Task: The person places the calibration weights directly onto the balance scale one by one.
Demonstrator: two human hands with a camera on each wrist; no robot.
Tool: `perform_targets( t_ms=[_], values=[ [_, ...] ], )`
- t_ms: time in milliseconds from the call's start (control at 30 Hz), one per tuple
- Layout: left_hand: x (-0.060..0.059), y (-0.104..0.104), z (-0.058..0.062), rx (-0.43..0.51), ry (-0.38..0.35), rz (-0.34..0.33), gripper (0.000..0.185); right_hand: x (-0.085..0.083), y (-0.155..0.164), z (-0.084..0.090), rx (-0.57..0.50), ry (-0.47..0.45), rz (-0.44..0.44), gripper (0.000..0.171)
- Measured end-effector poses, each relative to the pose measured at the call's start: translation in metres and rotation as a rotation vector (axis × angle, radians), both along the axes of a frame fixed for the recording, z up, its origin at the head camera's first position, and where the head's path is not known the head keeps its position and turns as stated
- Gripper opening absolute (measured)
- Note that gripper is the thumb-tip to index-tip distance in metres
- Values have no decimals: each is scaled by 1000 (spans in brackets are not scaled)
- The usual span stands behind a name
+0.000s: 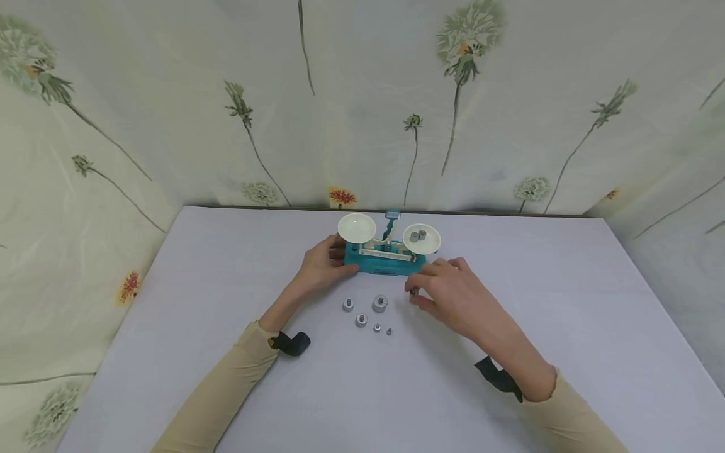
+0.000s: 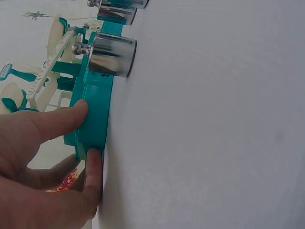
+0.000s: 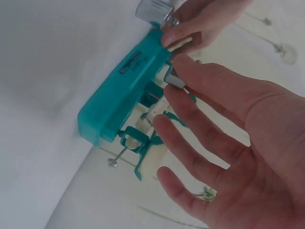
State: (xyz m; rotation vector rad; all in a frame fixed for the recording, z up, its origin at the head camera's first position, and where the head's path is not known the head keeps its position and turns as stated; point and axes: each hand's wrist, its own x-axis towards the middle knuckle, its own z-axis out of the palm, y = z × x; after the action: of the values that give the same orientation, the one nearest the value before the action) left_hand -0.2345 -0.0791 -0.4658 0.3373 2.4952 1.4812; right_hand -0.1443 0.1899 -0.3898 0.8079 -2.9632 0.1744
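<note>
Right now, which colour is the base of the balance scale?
The scale base is teal, a blue-green; it shows best in the left wrist view.

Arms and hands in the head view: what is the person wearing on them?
Both arms wear long beige sleeves, left sleeve and right sleeve. A black strap sits at each wrist, left strap and right strap. The left hand and right hand are bare: no gloves or rings visible.
</note>
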Motion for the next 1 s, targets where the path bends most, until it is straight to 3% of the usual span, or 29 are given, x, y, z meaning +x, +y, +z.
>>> perform_targets(
  t_ms=[1000],
  values=[
    [1, -1, 1, 10, -2, -1, 65, -8, 5, 22, -55, 71, -47, 21]
  ],
)
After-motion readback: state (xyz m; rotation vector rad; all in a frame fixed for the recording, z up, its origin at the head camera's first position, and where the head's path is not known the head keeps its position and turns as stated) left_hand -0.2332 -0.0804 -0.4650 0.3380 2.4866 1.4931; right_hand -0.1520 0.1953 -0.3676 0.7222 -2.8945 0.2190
